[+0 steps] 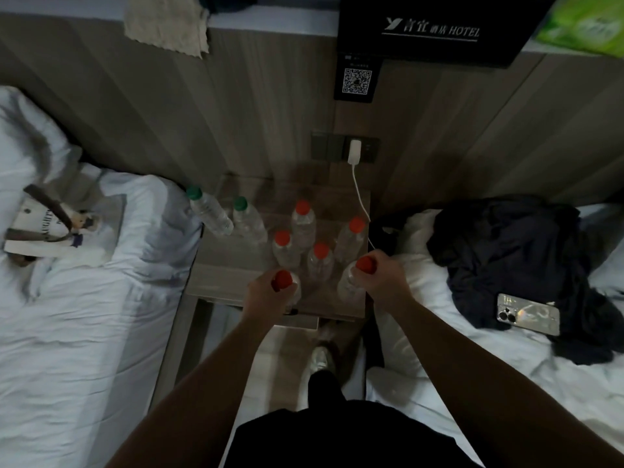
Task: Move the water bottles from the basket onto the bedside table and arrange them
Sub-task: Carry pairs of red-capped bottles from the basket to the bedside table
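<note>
The wooden bedside table [229, 261] stands between two beds and carries several clear water bottles. Two green-capped bottles [216, 214] stand at its left back. Several red-capped bottles [304, 221] stand upright in the middle and right. My left hand [270, 292] grips the neck of a red-capped bottle [282, 280] at the table's front edge. My right hand [381, 275] grips another red-capped bottle [351, 282] at the front right corner. No basket is in view.
A white charger [355, 151] sits in the wall socket, its cable running down past the table's right side. A phone [527, 314] and dark clothes [513, 251] lie on the right bed. A tote bag [50, 228] lies on the left bed.
</note>
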Demonstrator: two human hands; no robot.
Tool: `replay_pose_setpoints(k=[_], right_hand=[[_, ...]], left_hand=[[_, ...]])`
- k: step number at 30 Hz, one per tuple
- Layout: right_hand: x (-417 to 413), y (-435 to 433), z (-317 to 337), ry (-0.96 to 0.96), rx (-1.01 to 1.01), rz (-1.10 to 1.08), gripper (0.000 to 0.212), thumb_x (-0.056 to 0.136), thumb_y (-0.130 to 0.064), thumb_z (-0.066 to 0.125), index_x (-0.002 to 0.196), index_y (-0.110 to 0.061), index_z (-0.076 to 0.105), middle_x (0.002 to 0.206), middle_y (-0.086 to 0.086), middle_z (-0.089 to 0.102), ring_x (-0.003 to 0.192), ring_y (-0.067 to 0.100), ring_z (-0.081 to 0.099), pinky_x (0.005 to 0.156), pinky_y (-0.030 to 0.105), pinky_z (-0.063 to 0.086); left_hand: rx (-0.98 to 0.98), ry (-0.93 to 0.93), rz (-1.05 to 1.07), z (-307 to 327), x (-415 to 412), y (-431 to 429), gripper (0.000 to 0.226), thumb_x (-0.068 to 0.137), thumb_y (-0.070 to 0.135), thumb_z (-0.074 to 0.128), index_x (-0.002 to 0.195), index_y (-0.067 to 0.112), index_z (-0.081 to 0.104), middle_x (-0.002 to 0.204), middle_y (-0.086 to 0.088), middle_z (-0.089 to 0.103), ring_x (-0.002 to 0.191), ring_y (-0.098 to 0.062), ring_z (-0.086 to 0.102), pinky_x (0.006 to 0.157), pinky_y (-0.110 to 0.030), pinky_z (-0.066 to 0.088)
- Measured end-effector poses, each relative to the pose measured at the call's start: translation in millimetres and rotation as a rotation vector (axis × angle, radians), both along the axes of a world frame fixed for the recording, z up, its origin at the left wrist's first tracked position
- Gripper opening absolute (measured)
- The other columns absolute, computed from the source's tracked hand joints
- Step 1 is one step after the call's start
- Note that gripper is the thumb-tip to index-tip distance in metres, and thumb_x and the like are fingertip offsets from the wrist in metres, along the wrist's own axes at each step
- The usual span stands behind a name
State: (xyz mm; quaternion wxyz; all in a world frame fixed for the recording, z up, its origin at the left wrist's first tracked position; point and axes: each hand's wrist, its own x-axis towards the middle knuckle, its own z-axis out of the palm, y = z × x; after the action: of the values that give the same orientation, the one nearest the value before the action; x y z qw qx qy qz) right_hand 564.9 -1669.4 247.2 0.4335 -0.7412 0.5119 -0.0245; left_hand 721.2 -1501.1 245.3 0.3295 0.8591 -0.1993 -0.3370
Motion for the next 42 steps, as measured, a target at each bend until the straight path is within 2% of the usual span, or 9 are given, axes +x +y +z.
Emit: replay_pose_setpoints(k=[6, 13, 19, 23, 27, 31, 34, 39, 42], right_hand=[[11.8, -18.2, -11.7, 0.038, 0.044, 0.029, 0.028, 0.075, -0.042, 0.069, 0.095, -0.026, 0.057, 0.088, 0.003, 0.066, 0.086, 0.026, 0.064, 0.08, 0.046, 0.054], [13.8, -31.5, -34.0, -0.005, 0.114, 0.01, 0.026, 0.075, -0.038, 0.072, 0.088, -0.034, 0.049, 0.088, 0.001, 0.064, 0.084, 0.025, 0.066, 0.076, 0.049, 0.056], [23.2, -26.1, -34.9, -0.051, 0.167, -0.017, 0.022, 0.082, -0.032, 0.065, 0.098, -0.031, 0.049, 0.081, -0.013, 0.054, 0.083, 0.015, 0.059, 0.075, 0.033, 0.05], [21.4, -20.4, -36.8, -0.063, 0.155, -0.037, 0.037, 0.086, -0.035, 0.062, 0.118, -0.023, 0.049, 0.092, -0.007, 0.057, 0.086, 0.014, 0.057, 0.076, 0.027, 0.042], [16.5, -11.4, -39.4, -0.128, 0.205, -0.13, 0.054, 0.082, -0.032, 0.067, 0.129, -0.024, 0.041, 0.099, -0.01, 0.057, 0.096, 0.015, 0.059, 0.084, 0.035, 0.05], [7.4, 11.2, -49.6, -0.047, 0.181, -0.192, 0.059, 0.08, -0.033, 0.068, 0.129, -0.014, 0.042, 0.105, -0.004, 0.055, 0.097, 0.019, 0.059, 0.077, 0.034, 0.045], [-1.1, 39.1, -60.0, 0.162, 0.307, -0.066, 0.054, 0.087, -0.023, 0.061, 0.133, -0.004, 0.041, 0.125, 0.013, 0.054, 0.112, 0.032, 0.056, 0.087, 0.037, 0.044], [6.0, 93.2, -63.0, 0.388, 0.36, 0.396, 0.066, 0.085, -0.033, 0.061, 0.142, -0.013, 0.036, 0.144, 0.01, 0.043, 0.131, 0.032, 0.042, 0.107, 0.041, 0.037], [22.5, 128.7, -55.7, 0.469, 0.296, 0.651, 0.072, 0.08, -0.035, 0.06, 0.144, -0.017, 0.033, 0.146, 0.008, 0.041, 0.13, 0.03, 0.043, 0.1, 0.033, 0.041]], left_hand=[[-0.019, 0.043, 0.054, -16.6, 7.5, -19.3, 0.026, 0.079, 0.022, 0.072, 0.103, 0.025, 0.064, 0.091, -0.001, 0.068, 0.081, -0.012, 0.065, 0.054, -0.011, 0.048], [-0.003, 0.06, 0.074, -30.5, 13.5, -35.5, 0.028, 0.078, 0.025, 0.072, 0.105, 0.027, 0.064, 0.091, -0.001, 0.069, 0.086, -0.02, 0.067, 0.082, -0.036, 0.056], [-0.017, 0.066, 0.109, -29.3, 14.3, -40.1, 0.023, 0.081, 0.02, 0.069, 0.101, 0.027, 0.059, 0.09, -0.004, 0.067, 0.086, -0.023, 0.065, 0.085, -0.042, 0.055], [-0.019, 0.119, 0.122, -28.5, 16.7, -34.7, 0.03, 0.082, 0.015, 0.067, 0.108, 0.027, 0.057, 0.098, -0.006, 0.066, 0.092, -0.027, 0.066, 0.087, -0.048, 0.054], [0.021, 0.124, 0.137, -25.1, 12.2, -23.4, 0.045, 0.082, 0.015, 0.068, 0.124, 0.018, 0.051, 0.095, -0.003, 0.064, 0.084, -0.018, 0.062, 0.075, -0.033, 0.053], [0.121, 0.178, 0.202, -27.2, -2.6, 14.2, 0.055, 0.083, 0.016, 0.069, 0.132, 0.013, 0.044, 0.104, -0.009, 0.062, 0.089, -0.022, 0.061, 0.07, -0.029, 0.051], [0.186, 0.185, 0.225, -31.1, -20.3, 58.3, 0.048, 0.085, 0.019, 0.067, 0.129, 0.017, 0.047, 0.111, -0.006, 0.06, 0.087, -0.016, 0.059, 0.06, -0.019, 0.045], [0.271, 0.11, 0.36, -31.7, -46.7, 152.8, 0.047, 0.084, 0.024, 0.068, 0.126, 0.018, 0.05, 0.11, -0.004, 0.06, 0.092, -0.019, 0.06, 0.081, -0.038, 0.054], [0.309, 0.11, 0.472, -26.7, -64.5, 211.7, 0.053, 0.084, 0.026, 0.067, 0.132, 0.019, 0.045, 0.114, -0.006, 0.059, 0.093, -0.02, 0.061, 0.081, -0.035, 0.053]])
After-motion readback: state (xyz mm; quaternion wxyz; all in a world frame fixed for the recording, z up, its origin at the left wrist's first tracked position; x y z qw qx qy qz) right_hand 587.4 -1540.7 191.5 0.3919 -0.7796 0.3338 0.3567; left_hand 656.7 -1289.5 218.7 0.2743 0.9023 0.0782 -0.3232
